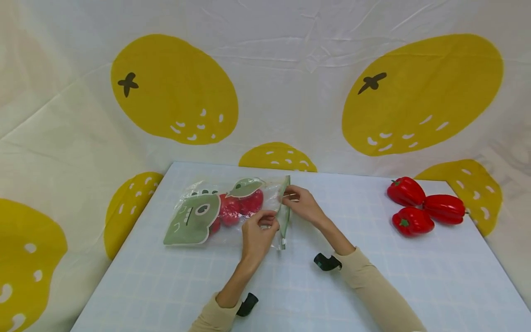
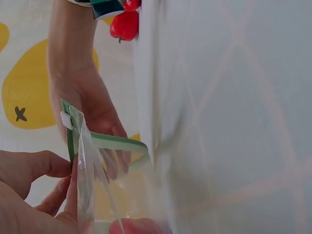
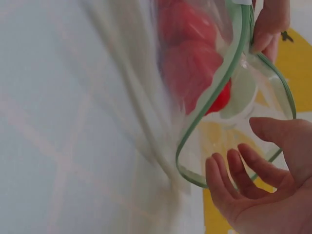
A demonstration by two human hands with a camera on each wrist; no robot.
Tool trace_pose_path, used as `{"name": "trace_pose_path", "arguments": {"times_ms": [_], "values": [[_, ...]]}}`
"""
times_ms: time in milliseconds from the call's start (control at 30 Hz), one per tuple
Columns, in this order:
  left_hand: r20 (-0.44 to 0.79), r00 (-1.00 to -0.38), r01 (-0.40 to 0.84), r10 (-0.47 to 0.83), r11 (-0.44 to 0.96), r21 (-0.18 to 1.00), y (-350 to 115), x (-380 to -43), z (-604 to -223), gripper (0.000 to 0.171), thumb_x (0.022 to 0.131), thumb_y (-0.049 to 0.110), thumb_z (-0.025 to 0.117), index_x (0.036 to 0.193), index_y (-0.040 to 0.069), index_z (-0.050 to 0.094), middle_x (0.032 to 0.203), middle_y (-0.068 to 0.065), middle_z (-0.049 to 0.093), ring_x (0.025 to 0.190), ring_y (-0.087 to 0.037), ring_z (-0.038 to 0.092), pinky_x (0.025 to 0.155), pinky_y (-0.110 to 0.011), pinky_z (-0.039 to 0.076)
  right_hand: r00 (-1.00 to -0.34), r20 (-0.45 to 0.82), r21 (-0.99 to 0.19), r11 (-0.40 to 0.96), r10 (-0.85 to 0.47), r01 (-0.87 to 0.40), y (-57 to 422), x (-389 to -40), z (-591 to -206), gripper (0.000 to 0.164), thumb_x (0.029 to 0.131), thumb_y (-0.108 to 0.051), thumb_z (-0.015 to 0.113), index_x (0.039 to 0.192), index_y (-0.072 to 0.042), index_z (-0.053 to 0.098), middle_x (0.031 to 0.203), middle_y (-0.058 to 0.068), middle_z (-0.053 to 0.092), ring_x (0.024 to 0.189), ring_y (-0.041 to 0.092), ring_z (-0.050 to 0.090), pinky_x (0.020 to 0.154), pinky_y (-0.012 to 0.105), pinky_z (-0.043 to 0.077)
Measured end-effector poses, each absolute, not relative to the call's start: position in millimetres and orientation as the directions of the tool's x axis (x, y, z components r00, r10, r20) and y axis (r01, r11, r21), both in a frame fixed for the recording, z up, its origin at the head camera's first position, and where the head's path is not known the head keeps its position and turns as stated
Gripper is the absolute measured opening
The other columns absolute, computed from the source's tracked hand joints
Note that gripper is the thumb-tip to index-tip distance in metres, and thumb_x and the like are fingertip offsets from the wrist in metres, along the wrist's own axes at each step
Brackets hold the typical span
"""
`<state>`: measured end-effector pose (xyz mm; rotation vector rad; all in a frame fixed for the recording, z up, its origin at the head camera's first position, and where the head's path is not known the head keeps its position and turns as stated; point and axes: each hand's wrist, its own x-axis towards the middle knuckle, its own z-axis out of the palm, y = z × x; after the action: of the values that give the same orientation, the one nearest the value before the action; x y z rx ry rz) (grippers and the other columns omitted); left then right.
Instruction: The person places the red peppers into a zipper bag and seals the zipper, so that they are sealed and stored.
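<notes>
A clear zip bag (image 1: 232, 237) with a green dinosaur print lies on the table, its green-edged mouth facing right. Several glossy red rounded things (image 1: 230, 210) show through the plastic; their exact kind is blurred by it. My left hand (image 1: 259, 235) pinches the near side of the bag's mouth between thumb and fingers, close to the white slider (image 2: 66, 120). At the far side of the mouth is my right hand (image 1: 304, 204). In the right wrist view its thumb and loosely bent fingers stand apart at the green rim (image 3: 214, 97), and the mouth gapes.
Three red bell peppers (image 1: 410, 222) sit together at the table's right side. The pale checked table (image 1: 352, 295) meets a fabric backdrop (image 1: 290, 83) with yellow fruit prints at its back edge. Dark wrist-worn devices (image 1: 325, 262) are at both sleeves.
</notes>
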<state>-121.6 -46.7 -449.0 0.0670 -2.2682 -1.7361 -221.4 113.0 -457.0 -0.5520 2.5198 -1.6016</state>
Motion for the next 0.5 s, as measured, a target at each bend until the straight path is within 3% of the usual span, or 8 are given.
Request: {"name": "trace_pose_path", "arguments": {"times_ms": [200, 500], "values": [[0.193, -0.96, 0.137, -0.204, 0.258, 0.956, -47.5, -122.2, -449.8, 0.015, 0.085, -0.002, 0.073, 0.1, 0.001, 0.077, 0.088, -0.007, 0.075, 0.075, -0.018, 0.072, 0.069, -0.021, 0.057, -0.931, 0.134, -0.889, 0.374, -0.339, -0.264, 126.3, -220.3, -451.0, 0.033, 0.099, -0.015, 0.069, 0.125, 0.005, 0.065, 0.123, 0.022, 0.068, 0.113, 0.039, 0.066, 0.1, 0.051, 0.053], [0.19, -0.961, 0.14, -0.201, 0.24, 0.961, -48.3, -123.0, -450.0, 0.017, 0.084, -0.003, 0.073, 0.1, 0.001, 0.077, 0.089, -0.008, 0.075, 0.076, -0.019, 0.072, 0.069, -0.023, 0.058, -0.942, 0.14, -0.87, 0.417, -0.304, -0.264, 146.5, -216.4, -439.9, 0.038, 0.097, -0.016, 0.071, 0.128, 0.004, 0.063, 0.124, 0.024, 0.067, 0.113, 0.035, 0.066, 0.101, 0.046, 0.054]]}}
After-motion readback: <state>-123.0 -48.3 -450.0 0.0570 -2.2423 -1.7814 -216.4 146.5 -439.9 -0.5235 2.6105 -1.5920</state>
